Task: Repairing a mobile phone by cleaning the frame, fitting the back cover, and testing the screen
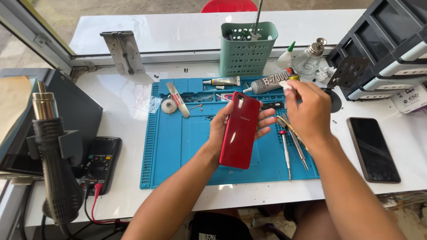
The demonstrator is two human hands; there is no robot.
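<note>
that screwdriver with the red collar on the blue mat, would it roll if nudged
Probably: the screwdriver has a slim round metal shaft, so a sideways nudge would likely roll it. The blue mat looks rubbery and may slow it. The tweezers lying beside it would likely stop it on that side.

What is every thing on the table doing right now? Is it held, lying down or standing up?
red phone: held back up in the left hand.
right hand: pinching a small white bit.
black phone: lying flat, screen dark.
screwdriver: lying on the blue mat.
glue tube: lying down, capped.
green basket: upright.
heat gun: standing in its holder.
</note>
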